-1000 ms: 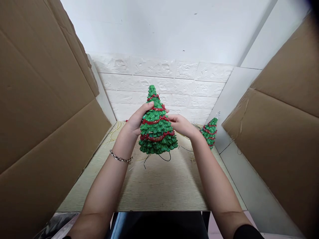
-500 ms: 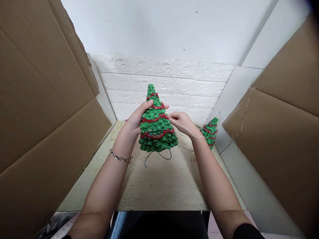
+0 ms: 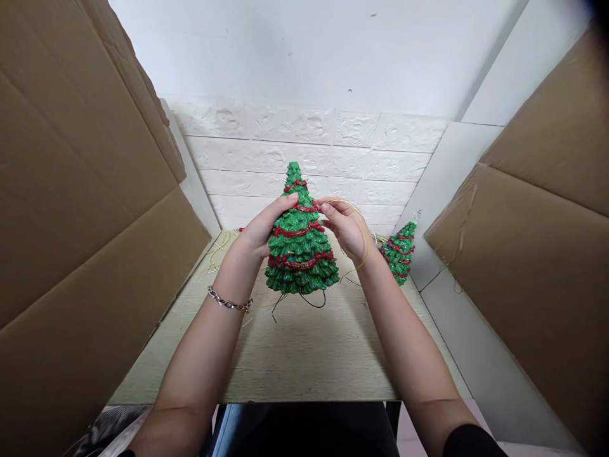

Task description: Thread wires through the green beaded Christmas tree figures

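Head view. The Christmas tree (image 3: 304, 244) is between the two hands, directly in front of the person. Its long axis runs nearly upright, narrow tip at the top and broad base nearest the person; whether the base touches the table (image 3: 314, 362) cannot be told. The left hand (image 3: 261, 227) is the nearer, clamped on the tree's upper left side, thumb across the front and the other fingers largely hidden behind. The right hand (image 3: 346, 230) lies at the tree's right edge, level with the middle garlands, its thumb and forefinger drawn close together; what they pinch, if anything, cannot be told. A yellow wire (image 3: 366, 235) arcs from near these fingertips over the hand to the wrist. Both forearms reach forward and converge on the tree, the right wrist bent inward. A black wire (image 3: 325, 301) loops below the base. A second tree (image 3: 400, 254) stands beyond the right forearm, partly covered by it.
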The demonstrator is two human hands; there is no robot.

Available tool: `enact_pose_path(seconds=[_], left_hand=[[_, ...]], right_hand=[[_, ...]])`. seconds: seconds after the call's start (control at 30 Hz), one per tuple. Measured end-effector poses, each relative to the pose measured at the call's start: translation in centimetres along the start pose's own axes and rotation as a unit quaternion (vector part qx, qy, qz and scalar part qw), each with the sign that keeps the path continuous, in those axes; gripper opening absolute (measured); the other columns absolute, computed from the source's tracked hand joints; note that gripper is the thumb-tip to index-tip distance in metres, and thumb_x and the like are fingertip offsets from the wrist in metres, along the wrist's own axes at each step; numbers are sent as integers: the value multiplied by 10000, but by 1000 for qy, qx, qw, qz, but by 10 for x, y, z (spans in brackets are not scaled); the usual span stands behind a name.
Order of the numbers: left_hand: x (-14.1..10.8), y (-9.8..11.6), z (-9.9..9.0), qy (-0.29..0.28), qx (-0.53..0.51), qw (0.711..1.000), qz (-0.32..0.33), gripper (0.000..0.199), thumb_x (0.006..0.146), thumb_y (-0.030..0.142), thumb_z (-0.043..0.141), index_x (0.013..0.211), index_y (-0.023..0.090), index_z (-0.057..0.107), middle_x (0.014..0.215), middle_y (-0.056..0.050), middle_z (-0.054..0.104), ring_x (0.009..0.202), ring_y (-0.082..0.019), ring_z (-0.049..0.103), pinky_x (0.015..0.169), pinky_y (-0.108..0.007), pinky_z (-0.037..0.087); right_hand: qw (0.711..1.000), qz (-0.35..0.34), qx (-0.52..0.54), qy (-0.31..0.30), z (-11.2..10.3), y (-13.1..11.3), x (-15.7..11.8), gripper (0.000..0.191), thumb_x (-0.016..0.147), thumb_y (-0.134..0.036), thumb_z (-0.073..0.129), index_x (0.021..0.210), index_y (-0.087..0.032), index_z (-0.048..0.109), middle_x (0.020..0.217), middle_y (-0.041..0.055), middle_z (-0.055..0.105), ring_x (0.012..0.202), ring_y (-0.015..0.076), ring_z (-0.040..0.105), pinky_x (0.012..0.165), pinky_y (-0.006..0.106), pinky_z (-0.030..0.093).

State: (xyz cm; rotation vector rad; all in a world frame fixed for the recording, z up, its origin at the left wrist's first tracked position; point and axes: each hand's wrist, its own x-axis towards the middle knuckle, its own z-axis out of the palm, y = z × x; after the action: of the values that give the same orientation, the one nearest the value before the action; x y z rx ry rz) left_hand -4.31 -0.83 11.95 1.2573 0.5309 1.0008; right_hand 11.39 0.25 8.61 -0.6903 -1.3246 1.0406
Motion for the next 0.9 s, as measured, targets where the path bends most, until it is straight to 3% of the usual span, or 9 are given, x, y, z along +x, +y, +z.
enact_pose_path(seconds=[0.23,0.6,0.8,0.9], left_hand=[[1,-1,-1,-7,-6,1000,-26,380,713,449,546,921,137,603,753,-72,660,779,-229,636,715,-353,523],[4,-7,-7,-45,-14,999,-19,353,690,422,598,909,146,621,774,-76,666,819,-244,635,753,-373,505],[1,-4,-3,-36,-14,999,-19,289,679,390,619,821,139,613,716,-59,644,691,-194,627,690,-337,507],[1,-4,-5,-30,-24,999,-23,278,682,393,616,802,143,613,723,-64,646,668,-184,622,666,-324,511]], right_hand=[[996,4,88,30,8,-6,-3,285,630,-446,675,821,-251,592,1024,-7,598,924,143,544,710,271,476],[1000,26,-7,-8,9,-3,-3,395,679,-547,588,908,-227,556,1072,42,583,977,166,549,733,292,501],[997,-34,51,42,-5,-10,2,346,699,-525,580,858,-225,512,985,35,586,897,135,574,783,303,495],[990,-80,53,100,-17,-8,8,317,760,-528,488,850,-225,478,924,44,582,927,145,570,792,322,486]])
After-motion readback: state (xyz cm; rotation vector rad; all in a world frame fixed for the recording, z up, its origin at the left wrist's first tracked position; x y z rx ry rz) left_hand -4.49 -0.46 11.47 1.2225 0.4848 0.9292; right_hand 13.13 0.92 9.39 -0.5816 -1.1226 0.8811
